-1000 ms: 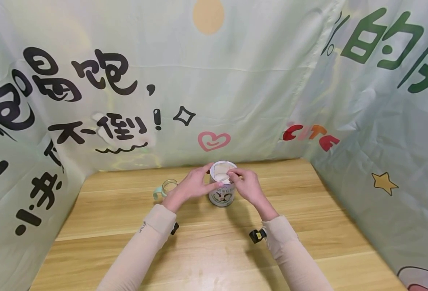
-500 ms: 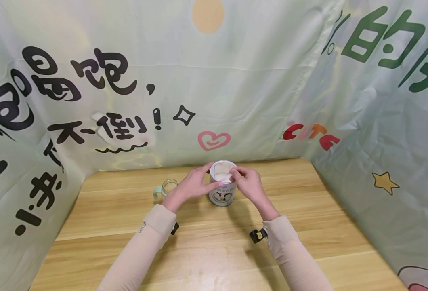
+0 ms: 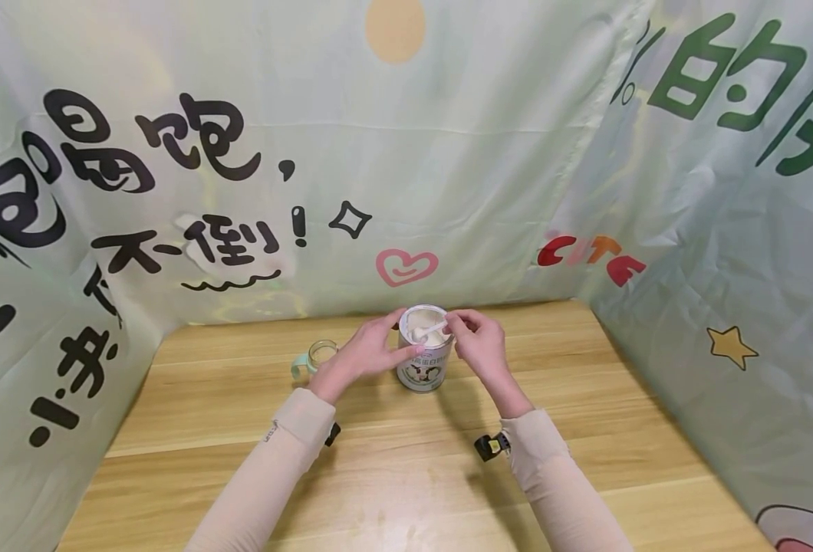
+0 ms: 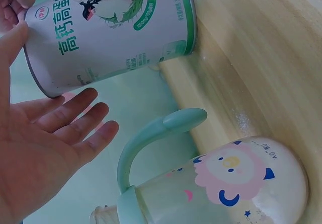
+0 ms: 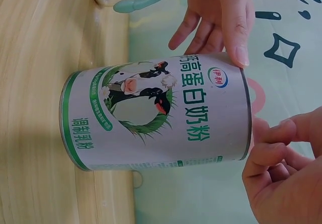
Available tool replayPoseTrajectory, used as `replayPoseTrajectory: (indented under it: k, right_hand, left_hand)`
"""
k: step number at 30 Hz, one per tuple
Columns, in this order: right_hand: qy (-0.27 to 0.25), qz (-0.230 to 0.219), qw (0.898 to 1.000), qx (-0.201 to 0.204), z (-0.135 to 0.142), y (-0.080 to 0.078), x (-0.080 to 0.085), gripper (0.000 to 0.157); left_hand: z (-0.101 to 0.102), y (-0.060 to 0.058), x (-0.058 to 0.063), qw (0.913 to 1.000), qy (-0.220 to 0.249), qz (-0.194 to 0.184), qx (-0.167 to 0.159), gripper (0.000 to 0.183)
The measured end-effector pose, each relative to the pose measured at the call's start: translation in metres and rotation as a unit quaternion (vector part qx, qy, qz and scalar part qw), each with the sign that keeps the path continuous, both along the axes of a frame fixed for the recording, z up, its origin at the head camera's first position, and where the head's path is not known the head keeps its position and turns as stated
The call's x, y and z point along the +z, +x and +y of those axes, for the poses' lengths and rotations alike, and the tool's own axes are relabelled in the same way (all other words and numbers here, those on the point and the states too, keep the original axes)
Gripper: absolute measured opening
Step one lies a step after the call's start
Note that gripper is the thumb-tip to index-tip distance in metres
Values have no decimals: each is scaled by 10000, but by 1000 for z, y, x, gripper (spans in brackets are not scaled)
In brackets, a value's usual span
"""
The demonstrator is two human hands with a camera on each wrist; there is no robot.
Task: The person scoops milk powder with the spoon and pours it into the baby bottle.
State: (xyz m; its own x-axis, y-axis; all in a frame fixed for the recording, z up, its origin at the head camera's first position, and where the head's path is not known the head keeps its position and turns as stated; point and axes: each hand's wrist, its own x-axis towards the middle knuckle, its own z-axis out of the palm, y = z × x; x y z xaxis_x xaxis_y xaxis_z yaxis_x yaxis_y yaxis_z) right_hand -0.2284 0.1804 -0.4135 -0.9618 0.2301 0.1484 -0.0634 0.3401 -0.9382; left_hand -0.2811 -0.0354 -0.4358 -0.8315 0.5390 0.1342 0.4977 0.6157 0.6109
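A white milk powder can point(image 3: 422, 373) with a cow picture stands upright and uncovered on the table, pale powder inside. My left hand point(image 3: 367, 351) holds it at the rim, thumb in front and a finger at the far side; the other fingers point(image 4: 75, 118) spread beside the can. Over the mouth, my right hand point(image 3: 478, 345) pinches the handle of a white scoop point(image 3: 434, 330), its bowl end inside the rim. In the right wrist view the scoop is hidden. Left of the can is a bottle point(image 4: 226, 178) with a mint-green handle and a sheep print.
The wooden table point(image 3: 393, 475) runs back to a printed fabric wall point(image 3: 489, 192), with more fabric at both sides. The bottle's open mouth point(image 3: 322, 351) shows just behind my left wrist, and pale powder is visible in its base.
My right hand has drawn slightly up and to the right, and the scoop now shows across the can's mouth. My left hand and the can have stayed put.
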Motion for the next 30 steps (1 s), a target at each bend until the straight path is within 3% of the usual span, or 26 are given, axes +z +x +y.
replayPoseTrajectory:
  k: [7, 30]
  right_hand:
    - [-118, 145, 9998, 5, 0, 0, 1, 27]
    - [479, 397, 9981, 26, -3, 3, 6, 23]
  left_hand:
    - [0, 0, -1, 10000, 47, 27, -6, 92]
    - [-1, 0, 0, 10000, 28, 19, -33, 93]
